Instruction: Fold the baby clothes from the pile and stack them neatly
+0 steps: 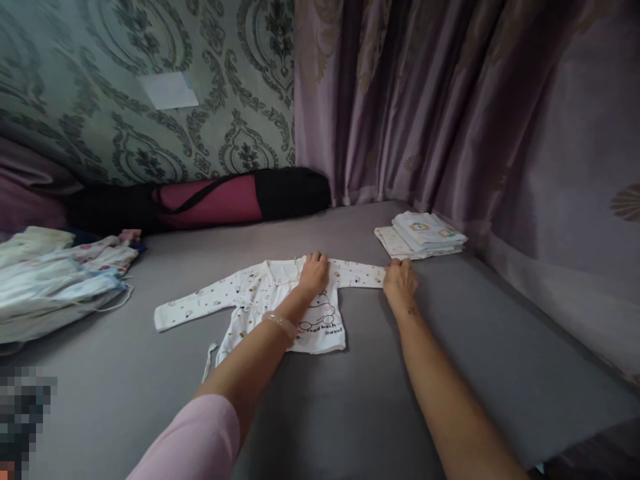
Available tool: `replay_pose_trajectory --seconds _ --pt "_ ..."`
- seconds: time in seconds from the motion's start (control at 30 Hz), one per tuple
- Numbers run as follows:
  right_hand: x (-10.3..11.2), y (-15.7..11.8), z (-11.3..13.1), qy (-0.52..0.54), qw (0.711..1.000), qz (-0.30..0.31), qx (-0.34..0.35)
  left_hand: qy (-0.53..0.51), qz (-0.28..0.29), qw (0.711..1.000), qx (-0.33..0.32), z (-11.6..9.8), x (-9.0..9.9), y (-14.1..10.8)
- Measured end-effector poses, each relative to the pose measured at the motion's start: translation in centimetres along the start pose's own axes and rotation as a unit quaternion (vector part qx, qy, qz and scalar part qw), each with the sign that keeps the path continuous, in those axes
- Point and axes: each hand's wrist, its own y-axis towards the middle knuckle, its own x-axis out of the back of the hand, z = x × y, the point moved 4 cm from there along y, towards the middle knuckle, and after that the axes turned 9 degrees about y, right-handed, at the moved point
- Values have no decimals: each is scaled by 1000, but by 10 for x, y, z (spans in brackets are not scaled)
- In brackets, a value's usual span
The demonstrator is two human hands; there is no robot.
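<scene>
A small white baby shirt (257,293) with a scattered print and a cartoon on its front lies spread on the grey sheet, both sleeves stretched out sideways. At the shoulder on the shirt's right side, my left hand (314,275) is closed on the fabric, its fingers bent down and partly hidden. My right hand (400,283) grips the cuff of the right-hand sleeve, fingers closed around its end. The left-hand sleeve lies loose, and a thin tie hangs off near the lower left hem. My left forearm covers part of the shirt's front.
Folded baby clothes (425,233) are stacked at the back right, by the purple curtain (370,100). On the left is a loose heap of clothes (60,280). A long black and maroon bag (215,200) lies along the patterned wall. The grey sheet (360,413) covers the surface.
</scene>
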Motion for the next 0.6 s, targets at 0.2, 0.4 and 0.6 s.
replay_pose_trajectory --seconds 0.2,0.4,0.6 --pt "-6 -9 45 62 980 37 184 7 -2 1000 -15 -11 -5 -19" --pt "-45 -37 84 103 921 210 313 20 43 998 28 -12 -19 -25" --pt "-48 -26 53 33 951 200 235 2 31 998 55 -11 -23 -24"
